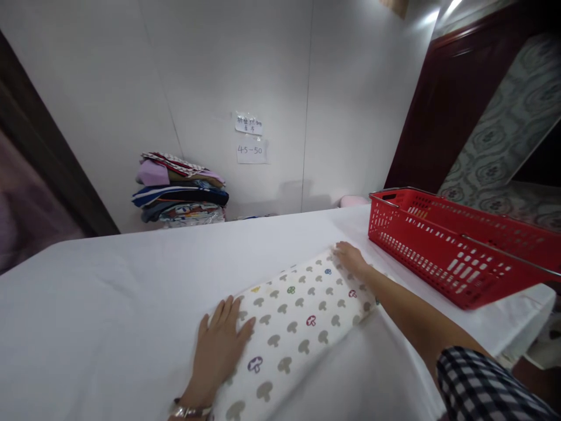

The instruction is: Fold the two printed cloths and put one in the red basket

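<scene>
A white cloth printed with grey and coloured mushrooms [302,304] lies folded into a long strip, slanting across the white-covered table [131,327]. My left hand [222,339] rests flat on its left edge, fingers spread and pointing away from me. At the cloth's far right corner lies my right hand [350,258], its fingers stretched out over the edge. Both palms press down on the fabric, and neither hand grips it. The cloth's near left end runs out of the bottom of the view.
A red plastic basket [421,248] with metal handles stands on the table's right side. Behind the table, against the wall, a stack of folded fabrics [182,190] rises at the left. Two paper notes [252,151] are taped to the wall. A pink object [354,201] shows beyond the far edge.
</scene>
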Tool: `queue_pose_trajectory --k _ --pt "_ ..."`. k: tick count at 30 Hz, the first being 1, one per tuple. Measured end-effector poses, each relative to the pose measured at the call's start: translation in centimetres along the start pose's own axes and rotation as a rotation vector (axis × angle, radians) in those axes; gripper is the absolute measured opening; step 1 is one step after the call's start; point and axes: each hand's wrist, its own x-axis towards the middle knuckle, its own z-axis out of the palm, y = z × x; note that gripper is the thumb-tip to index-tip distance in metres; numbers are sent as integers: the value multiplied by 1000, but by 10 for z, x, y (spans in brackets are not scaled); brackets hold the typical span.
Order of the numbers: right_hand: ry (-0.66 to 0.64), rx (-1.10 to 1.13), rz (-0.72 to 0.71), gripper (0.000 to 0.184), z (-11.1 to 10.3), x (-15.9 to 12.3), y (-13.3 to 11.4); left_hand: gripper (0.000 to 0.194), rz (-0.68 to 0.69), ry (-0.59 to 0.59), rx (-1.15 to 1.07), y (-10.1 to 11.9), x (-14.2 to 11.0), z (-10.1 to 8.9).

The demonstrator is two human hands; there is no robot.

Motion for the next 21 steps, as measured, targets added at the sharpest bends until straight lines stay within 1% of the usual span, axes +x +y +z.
queue_pose_trajectory --k 3,6,9,13,18,21 --pt "53 13 127 47 -6 16 14 60 -17 -20 -14 1 0 -1" --pt "59 33 200 47 -6 29 20 60 -26 -24 -28 1 1 -2" --pt "62 33 232 45 -5 37 18 60 -31 -30 -37 0 1 -1" --pt "51 14 261 33 -1 41 14 61 -39 -51 -40 -1 2 0" --pt "65 -8 324 36 8 42 17 61 -41 -72 -40 -2 3 0" --pt "48 -28 326 36 9 41 16 62 -41 -65 -41 -2 3 0"
